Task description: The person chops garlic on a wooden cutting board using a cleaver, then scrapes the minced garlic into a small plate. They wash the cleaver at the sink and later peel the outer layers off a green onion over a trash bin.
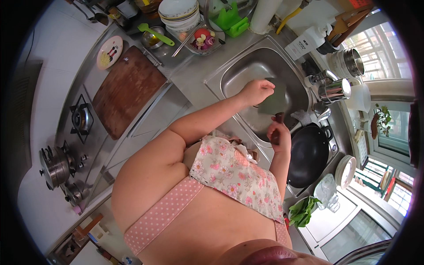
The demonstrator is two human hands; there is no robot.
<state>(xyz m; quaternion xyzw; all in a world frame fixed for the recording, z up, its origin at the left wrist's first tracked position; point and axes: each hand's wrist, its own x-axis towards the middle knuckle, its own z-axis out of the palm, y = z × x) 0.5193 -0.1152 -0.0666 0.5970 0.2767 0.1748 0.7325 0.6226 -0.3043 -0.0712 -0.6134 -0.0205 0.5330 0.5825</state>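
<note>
Over the stainless-steel sink (pixel 243 68), my right hand (pixel 281 135) grips the dark wooden handle of a cleaver (pixel 274 99). Its broad grey-green blade points away from me, above the basin. My left hand (pixel 257 92) lies against the blade's left side, near the far end. The left fingers are curled together, and I cannot see whether they pinch the blade or only touch it.
A black wok (pixel 308 155) stands right of the sink, near leafy greens (pixel 304 212). On the left are a wooden cutting board (pixel 129 89), a plate of chopped food (pixel 110 53) and a gas burner (pixel 81 117). A vegetable bowl (pixel 203 41) and the faucet (pixel 323 77) border the sink.
</note>
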